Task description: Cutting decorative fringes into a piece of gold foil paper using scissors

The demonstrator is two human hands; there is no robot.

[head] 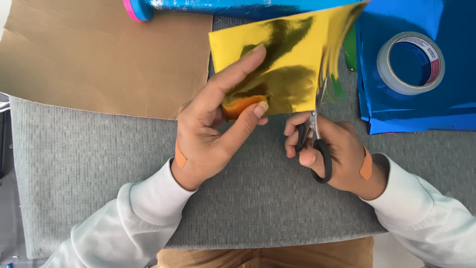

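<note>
The left hand (pixel 208 134) pinches the shiny gold foil sheet (pixel 282 64) near its lower edge, thumb under, fingers on top. The right hand (pixel 329 154) grips black-handled scissors (pixel 316 134), blades biting into the sheet's right side. It looks thin, floppy and slick, best held close to the cut. Beside lie blue foil (pixel 411 109) and a tape roll (pixel 410 62).
</note>
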